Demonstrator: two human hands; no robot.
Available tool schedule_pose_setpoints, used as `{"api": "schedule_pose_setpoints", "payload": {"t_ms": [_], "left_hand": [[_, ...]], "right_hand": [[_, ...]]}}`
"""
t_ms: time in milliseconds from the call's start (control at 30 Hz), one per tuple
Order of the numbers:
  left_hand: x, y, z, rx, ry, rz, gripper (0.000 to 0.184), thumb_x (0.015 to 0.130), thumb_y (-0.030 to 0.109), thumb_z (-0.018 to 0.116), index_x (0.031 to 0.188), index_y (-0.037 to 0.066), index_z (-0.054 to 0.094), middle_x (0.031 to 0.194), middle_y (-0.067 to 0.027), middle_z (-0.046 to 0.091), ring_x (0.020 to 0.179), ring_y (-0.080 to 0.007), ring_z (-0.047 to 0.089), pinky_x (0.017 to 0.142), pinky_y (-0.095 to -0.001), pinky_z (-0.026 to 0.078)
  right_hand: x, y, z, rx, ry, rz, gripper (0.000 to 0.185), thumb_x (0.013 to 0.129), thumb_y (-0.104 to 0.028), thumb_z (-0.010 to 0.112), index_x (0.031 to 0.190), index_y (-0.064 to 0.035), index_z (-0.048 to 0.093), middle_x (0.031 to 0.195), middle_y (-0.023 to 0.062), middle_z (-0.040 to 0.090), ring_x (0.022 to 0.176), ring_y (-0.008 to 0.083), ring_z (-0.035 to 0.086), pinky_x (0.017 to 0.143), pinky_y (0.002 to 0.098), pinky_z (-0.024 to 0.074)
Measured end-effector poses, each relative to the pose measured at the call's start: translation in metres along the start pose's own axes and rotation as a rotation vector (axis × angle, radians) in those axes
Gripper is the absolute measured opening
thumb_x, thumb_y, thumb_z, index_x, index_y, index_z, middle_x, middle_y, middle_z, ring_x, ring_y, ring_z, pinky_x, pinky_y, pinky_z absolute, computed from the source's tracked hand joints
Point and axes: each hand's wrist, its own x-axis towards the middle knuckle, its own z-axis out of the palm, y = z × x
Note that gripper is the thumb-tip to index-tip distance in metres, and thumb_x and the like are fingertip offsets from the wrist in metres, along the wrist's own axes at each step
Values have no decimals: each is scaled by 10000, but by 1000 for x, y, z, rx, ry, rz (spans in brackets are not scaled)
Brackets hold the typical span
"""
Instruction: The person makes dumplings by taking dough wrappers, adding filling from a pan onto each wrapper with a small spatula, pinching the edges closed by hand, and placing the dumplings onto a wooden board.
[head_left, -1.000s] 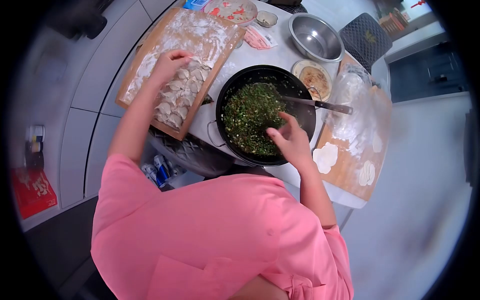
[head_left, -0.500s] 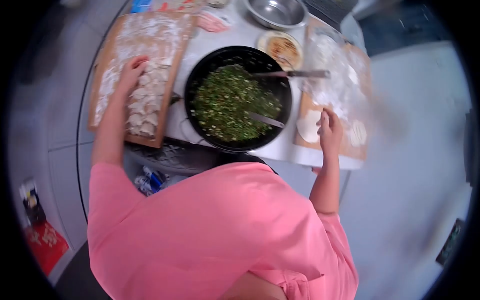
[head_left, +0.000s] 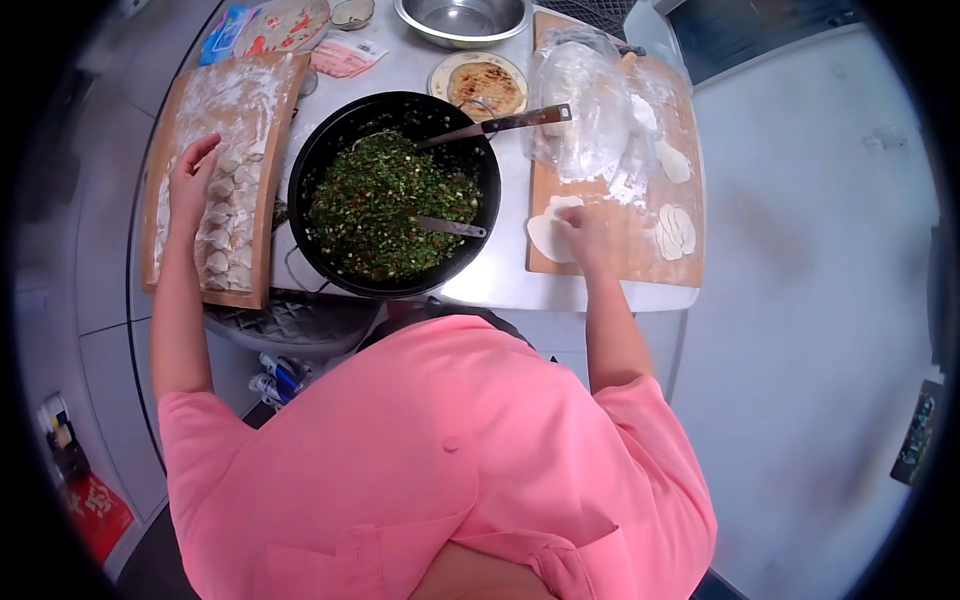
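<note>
Dough wrapper (head_left: 545,236) under narrowed right hand (head_left: 590,235); grip, I can't tell.
Left hand (head_left: 190,185) half-open by dumplings (head_left: 219,240); pink packet (head_left: 343,57) illegible to me.

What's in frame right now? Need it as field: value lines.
left hand: over floured board, beside dumplings; grip unclear
right hand: at dough wrapper on right board; grip unclear
black pot: chopped green filling, metal utensil in it
wooden-handled utensil: across pot's rim
beyond pot: flatbread on plate, metal bowl
</note>
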Motion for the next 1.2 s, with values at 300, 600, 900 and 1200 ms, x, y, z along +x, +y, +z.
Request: {"api": "schedule_pose_setpoints", "payload": {"t_ms": [300, 600, 900, 1200], "left_hand": [[-31, 48, 50, -152, -124, 102, 255, 877, 120, 543, 1119, 61, 593, 1098, -32, 599, 1036, -115, 526, 900, -254, 394], [-72, 95, 92, -340, -201, 11, 253, 866, 85, 550, 1115, 68, 592, 996, 18, 603, 822, -45, 529, 768, -196, 421], [-135, 138, 185, -703, -455, -94, 284, 877, 90, 515, 1148, 11, 543, 1075, -76, 601, 1026, -138, 545, 895, -263, 419], [-175, 150, 235, -1305, -624, -418, 369, 925, 281, 459, 1173, 9, 489, 1116, -110, 567, 1044, -217, 550, 911, -348, 433]], "right_hand": [[9, -18, 9, -167, -176, -581, 137, 703, -62, 583, 831, -28, 546, 861, 162, 568, 829, 336, 544, 706, 397, 435], [8, -8, 2, -369, -138, -851, 118, 719, -83, 587, 827, -54, 549, 857, 146, 588, 800, 330, 550, 713, 426, 428], [-56, -54, -43, -168, -178, -689, 162, 768, -40, 555, 930, -47, 544, 865, 139, 578, 812, 336, 554, 700, 399, 435], [-79, -162, 4, 231, -397, -670, 189, 823, -94, 597, 994, -40, 537, 853, 55, 566, 756, 147, 545, 677, 267, 445]]}}
